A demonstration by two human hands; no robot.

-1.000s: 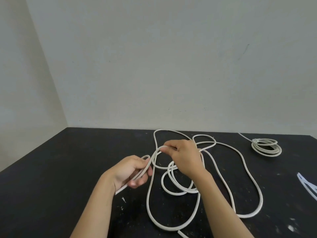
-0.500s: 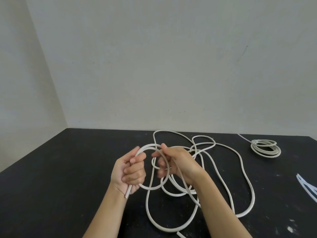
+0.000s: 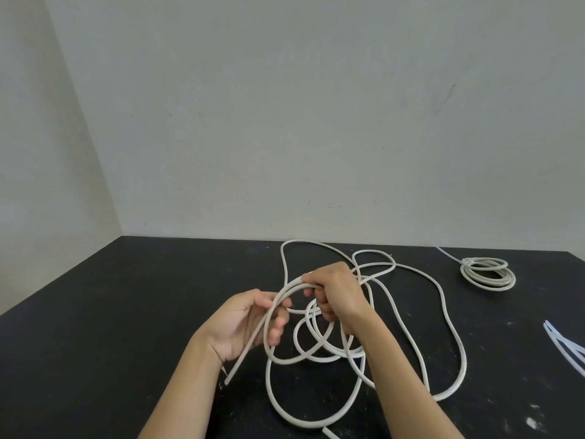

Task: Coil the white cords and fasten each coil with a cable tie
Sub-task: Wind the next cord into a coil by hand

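Cord end crosses left hand, fingers loosely curled round it, anchoring loop; right hand grips loop top to shape turn; rest slack on tabletop.

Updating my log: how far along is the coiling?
Done: one small coil lies far right, seemingly tied. In hand: left hand holds the end of the long cord, right hand bends a loop. Left: most of it sprawls loose on the table; spare cable ties lie at right.

Left hand, right hand grip white cord above table.
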